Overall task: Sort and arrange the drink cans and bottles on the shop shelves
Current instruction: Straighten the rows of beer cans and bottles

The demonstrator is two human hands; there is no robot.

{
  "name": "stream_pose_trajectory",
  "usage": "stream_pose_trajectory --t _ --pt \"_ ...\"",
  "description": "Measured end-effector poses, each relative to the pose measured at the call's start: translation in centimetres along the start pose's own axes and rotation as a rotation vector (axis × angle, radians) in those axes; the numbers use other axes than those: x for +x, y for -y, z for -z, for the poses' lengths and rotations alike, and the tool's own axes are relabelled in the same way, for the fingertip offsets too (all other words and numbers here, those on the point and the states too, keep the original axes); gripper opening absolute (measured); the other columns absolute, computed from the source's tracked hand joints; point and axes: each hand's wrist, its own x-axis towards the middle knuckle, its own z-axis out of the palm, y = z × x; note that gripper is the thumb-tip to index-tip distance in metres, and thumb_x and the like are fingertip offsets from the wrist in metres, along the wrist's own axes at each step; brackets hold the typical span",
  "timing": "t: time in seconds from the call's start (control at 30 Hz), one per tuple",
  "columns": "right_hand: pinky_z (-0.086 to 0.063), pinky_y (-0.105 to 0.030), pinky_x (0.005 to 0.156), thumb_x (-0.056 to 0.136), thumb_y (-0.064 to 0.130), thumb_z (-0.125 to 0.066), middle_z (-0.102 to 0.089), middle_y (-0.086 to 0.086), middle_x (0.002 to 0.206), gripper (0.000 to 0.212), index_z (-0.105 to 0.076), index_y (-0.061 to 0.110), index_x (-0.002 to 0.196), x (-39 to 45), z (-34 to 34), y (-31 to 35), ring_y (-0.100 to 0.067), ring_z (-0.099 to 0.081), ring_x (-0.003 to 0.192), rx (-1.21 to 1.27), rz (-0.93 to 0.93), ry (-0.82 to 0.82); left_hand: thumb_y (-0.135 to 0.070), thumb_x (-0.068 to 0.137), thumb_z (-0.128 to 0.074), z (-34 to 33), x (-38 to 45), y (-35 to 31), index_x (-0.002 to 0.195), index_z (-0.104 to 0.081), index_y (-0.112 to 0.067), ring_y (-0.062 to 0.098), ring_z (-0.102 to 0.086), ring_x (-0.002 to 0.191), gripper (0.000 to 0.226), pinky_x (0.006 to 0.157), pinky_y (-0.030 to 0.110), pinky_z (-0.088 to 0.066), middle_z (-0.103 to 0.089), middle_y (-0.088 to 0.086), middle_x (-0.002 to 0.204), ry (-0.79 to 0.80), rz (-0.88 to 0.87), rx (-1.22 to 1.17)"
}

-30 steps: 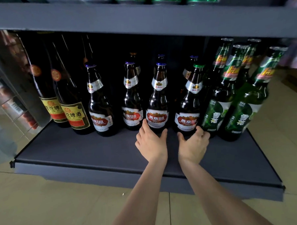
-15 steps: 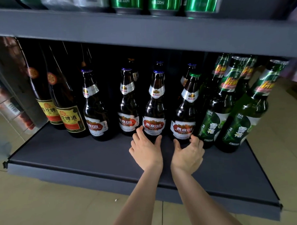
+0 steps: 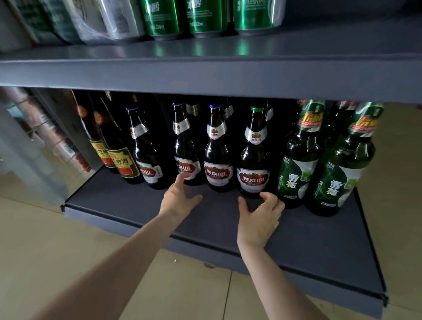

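Observation:
Several brown U8 beer bottles stand in a row on the grey bottom shelf [image 3: 139, 206]. My left hand [image 3: 180, 198] is open in front of the second U8 bottle [image 3: 186, 146], its index fingertip at that bottle's red label. My right hand [image 3: 258, 218] hovers just before the base of the rightmost U8 bottle [image 3: 254, 158], fingers loosely curled and holding nothing. A third U8 bottle [image 3: 218, 150] stands between those two. Two green bottles [image 3: 299, 160] stand at the right.
Two tall dark bottles with yellow labels [image 3: 117, 149] stand at the left end. Green cans [image 3: 161, 13] and a plastic-wrapped pack [image 3: 107, 16] sit on the upper shelf [image 3: 201, 66]. A wire rack [image 3: 46, 133] is at the left. Tiled floor lies below.
My left hand shifted left from the third U8 bottle to the second one. My right hand drew back a little from the rightmost U8 bottle. The view rose toward the upper shelf.

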Motion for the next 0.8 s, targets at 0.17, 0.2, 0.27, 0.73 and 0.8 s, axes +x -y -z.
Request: stream_pose_trajectory --t 0.17,0.2,0.27,0.73,0.8 --pt "-0.048 -0.053 0.080 0.079 0.019 -0.073 -0.051 -0.004 0.102 0.033 -0.052 0.008 0.102 -0.7 0.0 1.8 -0.029 -0.057 0.092 0.096 0.212 0.076 -0.019 0.084 -0.065 4.2 0.4 1.8 0.133 -0.039 -0.018 0.026 -0.056 0.106 0.056 0.085 0.032 -0.046 -0.054 0.012 0.123 -0.082 0.040 0.025" --pt "-0.048 -0.052 0.079 0.079 0.018 -0.073 -0.050 -0.002 0.100 0.032 -0.052 0.008 0.101 -1.1 -0.3 2.4 -0.028 -0.056 0.092 0.107 0.278 0.082 -0.017 0.083 -0.065 4.7 0.6 2.5 0.131 -0.041 -0.017 0.027 -0.057 0.106 0.053 0.083 0.032 -0.046 -0.055 0.012 0.122 -0.111 0.039 0.009" --pt "-0.049 -0.050 0.078 0.078 0.017 -0.074 -0.048 0.003 0.098 0.032 -0.053 0.008 0.100 -1.9 -1.1 3.4 -0.026 -0.056 0.092 0.116 0.373 0.087 -0.015 0.083 -0.065 5.6 1.3 4.1 0.123 -0.046 -0.014 0.028 -0.057 0.103 0.044 0.080 0.033 -0.045 -0.058 0.012 0.116 -0.169 0.044 -0.013" --pt "-0.036 -0.017 0.085 0.075 0.030 -0.077 -0.044 0.000 0.123 0.065 -0.041 0.009 0.125 -7.9 -13.2 10.3 -0.009 -0.045 0.108 -0.057 0.362 0.361 -0.026 0.075 -0.075 9.7 6.6 15.4 0.123 -0.044 -0.004 0.037 -0.048 0.108 0.061 0.089 0.043 -0.039 -0.046 0.018 0.118 -0.361 -0.011 -0.277" --pt "-0.039 -0.021 0.086 0.072 0.029 -0.079 -0.043 -0.002 0.122 0.066 -0.041 0.008 0.122 -8.7 -14.7 11.2 -0.016 -0.047 0.110 -0.051 0.281 0.266 -0.025 0.074 -0.076 9.7 7.4 15.7 0.126 -0.041 -0.004 0.037 -0.047 0.112 0.066 0.090 0.043 -0.040 -0.045 0.019 0.121 -0.304 -0.073 -0.306"
